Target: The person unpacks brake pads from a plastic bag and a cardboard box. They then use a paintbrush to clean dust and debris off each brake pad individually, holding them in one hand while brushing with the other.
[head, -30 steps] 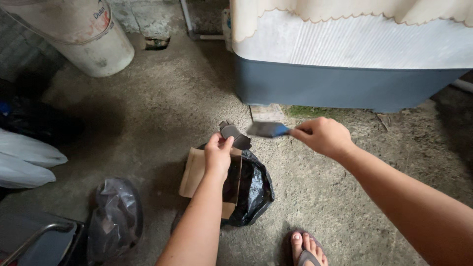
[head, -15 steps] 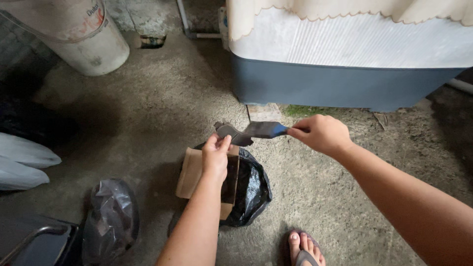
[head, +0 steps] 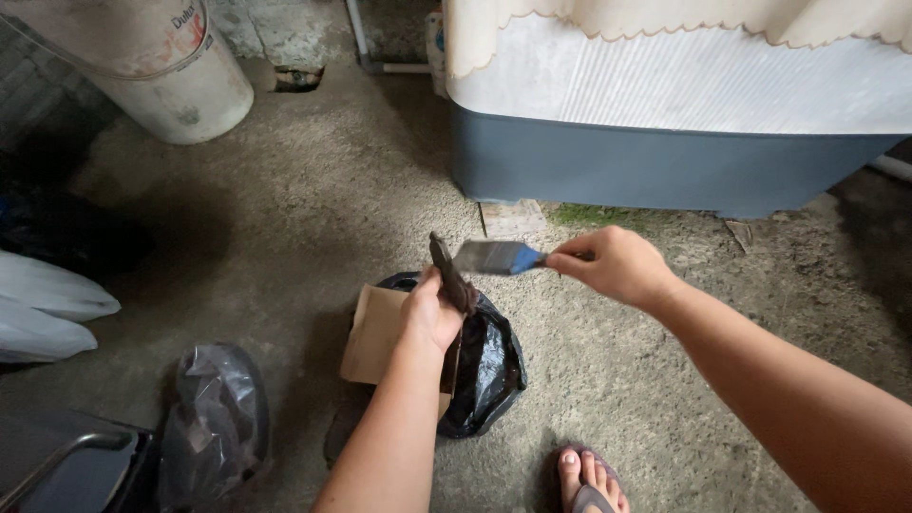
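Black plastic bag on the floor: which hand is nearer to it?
Left. The left hand is right over the black plastic bag; the right hand is off to its upper right.

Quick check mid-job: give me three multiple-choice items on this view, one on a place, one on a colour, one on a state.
1. Where is the white plastic bucket?
A. far left
B. beside the foot
C. under the machine

2. The flat paintbrush ferrule is
A. red
B. blue
C. yellow

3. The left hand is
A. empty
B. flat on concrete
C. gripping a dark flat part

A: it stands in the upper left corner.
B: blue shows beside the right hand.
C: fingers close around it above the black plastic bag.
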